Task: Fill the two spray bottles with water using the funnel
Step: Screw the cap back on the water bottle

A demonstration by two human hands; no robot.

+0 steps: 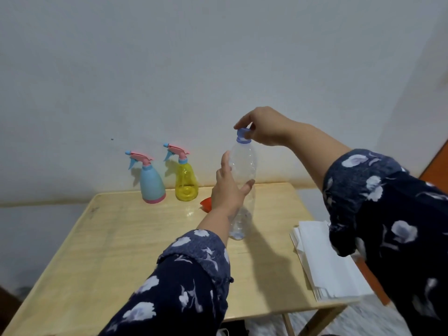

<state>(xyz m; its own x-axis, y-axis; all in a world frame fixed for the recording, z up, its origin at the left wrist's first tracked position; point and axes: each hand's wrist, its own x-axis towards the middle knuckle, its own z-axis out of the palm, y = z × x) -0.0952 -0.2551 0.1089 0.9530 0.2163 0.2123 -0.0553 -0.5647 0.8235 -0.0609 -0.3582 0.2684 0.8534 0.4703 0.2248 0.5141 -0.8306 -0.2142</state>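
A tall clear water bottle (243,170) stands upright on the wooden table (121,238). My left hand (228,190) grips its body around the middle. My right hand (264,127) pinches its blue cap (243,135) from above. Two spray bottles stand at the table's far edge by the wall, both with pink and blue trigger heads on: a light blue one (150,181) on the left and a yellow see-through one (185,181) to its right. An orange-red funnel (206,204) lies behind my left hand, mostly hidden.
A stack of white paper sheets (324,258) lies on the table's right side, partly under my right sleeve. A pale wall rises right behind the table. An orange-brown edge, perhaps a door, shows at far right.
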